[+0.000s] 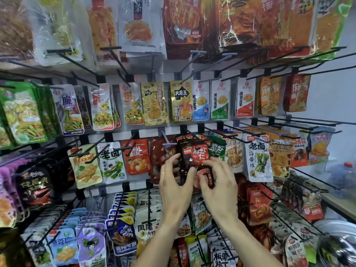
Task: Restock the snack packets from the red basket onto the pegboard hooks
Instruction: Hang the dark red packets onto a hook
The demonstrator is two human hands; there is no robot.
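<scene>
Red-and-black snack packets [195, 158], a stack, sit at mid-height against the pegboard [123, 132], just beside a green packet [217, 148]. Left hand [176, 187] curls round the stack's left edge; right hand [217, 189] pinches its lower right corner. Packet tops reach a black hook [189, 132].

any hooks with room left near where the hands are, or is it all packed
Roomiest: the middle row's long prongs above the orange noodle packets, which hang far back. The pale hook left of the red-black packets both hands hold shows bare prong too. The bottom rows look packed.
</scene>
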